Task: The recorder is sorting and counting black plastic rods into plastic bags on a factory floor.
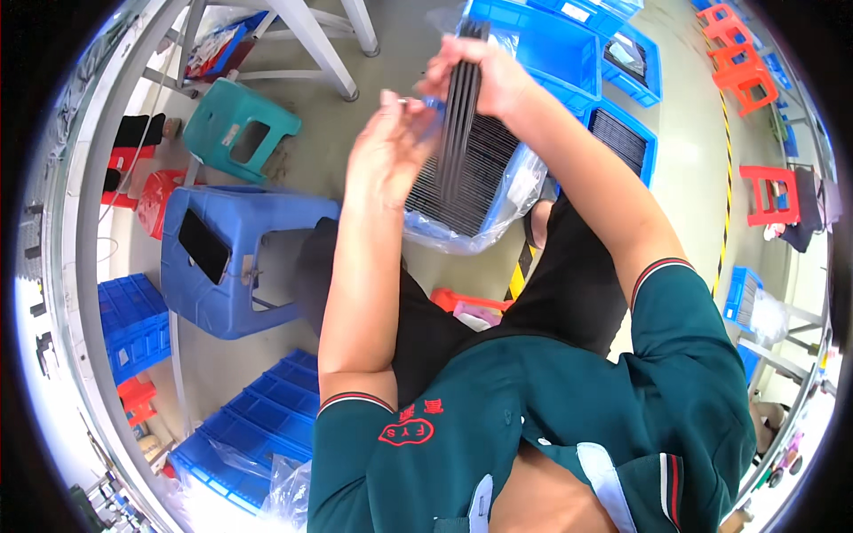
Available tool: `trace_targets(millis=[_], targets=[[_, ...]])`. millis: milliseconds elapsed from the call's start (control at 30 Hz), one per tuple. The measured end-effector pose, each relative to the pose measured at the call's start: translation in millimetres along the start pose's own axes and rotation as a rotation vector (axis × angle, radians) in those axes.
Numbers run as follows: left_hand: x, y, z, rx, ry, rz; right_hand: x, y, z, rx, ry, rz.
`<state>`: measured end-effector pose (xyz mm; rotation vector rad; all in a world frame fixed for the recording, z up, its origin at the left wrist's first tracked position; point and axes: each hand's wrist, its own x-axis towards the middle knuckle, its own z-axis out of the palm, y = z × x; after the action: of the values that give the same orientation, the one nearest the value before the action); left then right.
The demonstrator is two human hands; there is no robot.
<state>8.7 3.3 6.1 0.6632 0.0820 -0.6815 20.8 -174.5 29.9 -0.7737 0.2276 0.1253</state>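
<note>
Plastic-lined bin [518, 185]: dark strips [484, 169] inside | right hand [496, 78]: grip clamped on strip bundle [460, 111] | left hand [386, 149]: can't tell grip

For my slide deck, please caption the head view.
Right hand grips a bundle of dark strips above a plastic-lined crate, left hand raised close beside it.

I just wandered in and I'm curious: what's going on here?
A person's right hand grips a bundle of long black strips over a plastic-lined container packed with similar dark pieces. The left hand is beside the bundle, with something small and blue near its fingers, too blurred to make out. To the left, a phone lies on a blue stool.
</note>
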Motion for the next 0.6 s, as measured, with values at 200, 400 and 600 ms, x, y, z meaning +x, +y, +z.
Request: trace_targets(millis=[200, 400, 600], targets=[[-27, 30, -5, 0.051, 0.209, 0.209, 56, 16, -68, -0.404, 0.248, -0.181], [-46, 37, -2, 0.098, 0.114, 0.159, 83, 105, -150, -1.128, 0.528, -0.183], [-52, 43, 0, 0.117, 0.054, 0.139, 94, 170, -193, -1.376, 0.452, -0.066]])
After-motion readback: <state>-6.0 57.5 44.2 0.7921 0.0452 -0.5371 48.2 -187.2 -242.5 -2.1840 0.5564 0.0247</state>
